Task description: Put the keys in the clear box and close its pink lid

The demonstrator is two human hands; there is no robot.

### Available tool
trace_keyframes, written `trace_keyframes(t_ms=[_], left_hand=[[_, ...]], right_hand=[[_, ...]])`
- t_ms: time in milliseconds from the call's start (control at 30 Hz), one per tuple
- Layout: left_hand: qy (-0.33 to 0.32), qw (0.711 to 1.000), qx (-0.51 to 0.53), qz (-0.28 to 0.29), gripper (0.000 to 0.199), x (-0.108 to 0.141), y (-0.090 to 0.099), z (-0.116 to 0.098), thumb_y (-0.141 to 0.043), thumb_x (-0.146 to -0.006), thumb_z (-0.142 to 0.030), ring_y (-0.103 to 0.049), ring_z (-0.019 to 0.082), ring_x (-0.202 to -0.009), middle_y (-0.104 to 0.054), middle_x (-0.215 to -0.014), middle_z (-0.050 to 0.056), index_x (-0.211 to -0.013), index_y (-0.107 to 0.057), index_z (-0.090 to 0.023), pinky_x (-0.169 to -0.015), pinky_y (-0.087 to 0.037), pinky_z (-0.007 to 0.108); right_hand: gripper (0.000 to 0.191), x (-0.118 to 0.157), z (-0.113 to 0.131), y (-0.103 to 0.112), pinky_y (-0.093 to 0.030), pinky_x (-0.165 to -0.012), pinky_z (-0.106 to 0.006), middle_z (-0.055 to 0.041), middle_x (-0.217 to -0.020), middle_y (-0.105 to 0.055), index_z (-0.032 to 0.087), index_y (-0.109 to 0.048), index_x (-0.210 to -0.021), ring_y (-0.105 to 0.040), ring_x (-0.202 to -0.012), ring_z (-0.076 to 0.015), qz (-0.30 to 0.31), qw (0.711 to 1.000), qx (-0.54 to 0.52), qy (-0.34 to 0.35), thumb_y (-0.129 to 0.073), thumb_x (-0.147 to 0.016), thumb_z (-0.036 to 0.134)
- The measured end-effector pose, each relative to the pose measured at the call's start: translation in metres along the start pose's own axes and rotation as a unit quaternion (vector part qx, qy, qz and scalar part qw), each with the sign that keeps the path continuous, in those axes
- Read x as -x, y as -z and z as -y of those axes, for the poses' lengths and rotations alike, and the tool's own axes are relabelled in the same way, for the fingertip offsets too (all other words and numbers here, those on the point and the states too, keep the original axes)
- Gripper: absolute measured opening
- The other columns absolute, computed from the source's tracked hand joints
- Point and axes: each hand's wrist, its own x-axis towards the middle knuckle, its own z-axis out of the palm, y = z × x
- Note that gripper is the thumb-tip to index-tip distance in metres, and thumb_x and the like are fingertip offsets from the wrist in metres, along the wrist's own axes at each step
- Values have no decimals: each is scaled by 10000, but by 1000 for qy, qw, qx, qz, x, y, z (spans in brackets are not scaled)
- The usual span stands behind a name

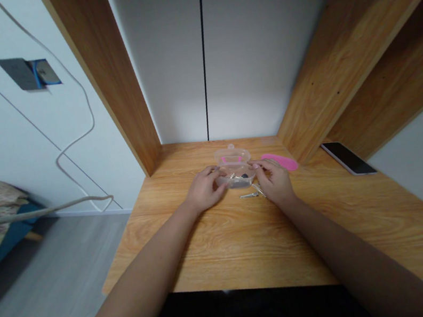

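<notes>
A clear plastic case (pixel 236 181) lies on the wooden desk with its lid (pixel 232 154) raised at the back. Small metal items and something dark are inside it. My left hand (pixel 205 188) grips the case's left end between thumb and fingers. At the right end, my right hand (pixel 273 178) has its thumb and fingertips pinched together at the rim; whether they hold the rim or a small item cannot be made out. A small metal tool (pixel 249 195) lies in front of the case, and another (pixel 258 189) is beside my right hand.
Behind my right hand lies a pink oval object (pixel 280 161). A phone (pixel 348 158) rests farther right, beyond a wooden upright. Wooden panels and a white back wall (pixel 237 67) enclose the desk (pixel 242 245). A pale cable (pixel 87 103) hangs at the left.
</notes>
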Motion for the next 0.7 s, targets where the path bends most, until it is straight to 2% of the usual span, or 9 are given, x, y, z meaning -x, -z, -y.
trace_keyframes(t_ms=[267, 700], left_hand=[[-2, 1000, 7, 0, 300, 0, -1, 1, -625, -881, -339, -595, 275, -1183, -630, -1227, 118, -1142, -668, -197, -1040, -488, 437], [-3, 1000, 17, 1, 292, 0, 1, -1, -631, -873, -323, -595, 268, -1197, -636, -1225, 104, -1142, -667, -213, -1051, -486, 434]], right_hand=[[243, -2, 1, 3, -498, -778, -395, -65, -803, -731, 213, -754, -860, -620, -816, -241, 30, 999, 12, 12, -552, -946, 317], [233, -2, -2, 1, -477, -728, -392, -53, -740, -700, 241, -766, -874, -572, -821, -246, 62, 998, 19, 23, -564, -943, 333]])
